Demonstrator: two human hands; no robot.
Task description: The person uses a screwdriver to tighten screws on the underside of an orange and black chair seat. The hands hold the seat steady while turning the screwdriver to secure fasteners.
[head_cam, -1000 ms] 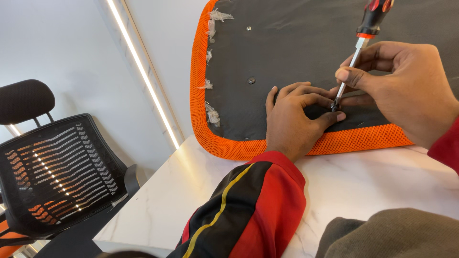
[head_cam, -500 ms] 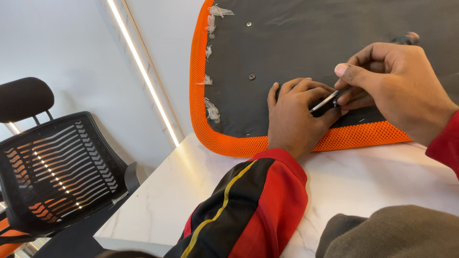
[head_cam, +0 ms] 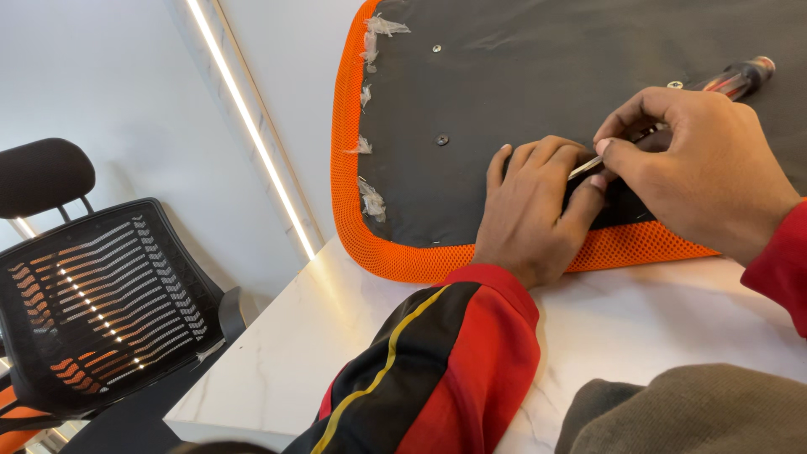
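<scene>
An upturned chair seat [head_cam: 504, 76], dark fabric underside with an orange mesh rim, lies on a white marble table [head_cam: 319, 336]. My left hand [head_cam: 538, 210] rests flat on the seat near its front edge, fingers curled over something hidden. My right hand [head_cam: 698, 168] holds a screwdriver [head_cam: 735, 77] by its metal shaft, laid nearly flat, the red and black handle pointing away to the upper right. The tip meets my left fingers.
Small screws [head_cam: 442, 139] dot the seat's underside and torn clear plastic scraps [head_cam: 370, 197] cling along its left rim. A black mesh office chair [head_cam: 101, 286] stands at the left below the table. A grey-brown cloth [head_cam: 698, 412] lies at the bottom right.
The screwdriver went from nearly upright to lying almost flat over the seat. My right hand shifted along it to pinch the shaft. My left hand stayed put.
</scene>
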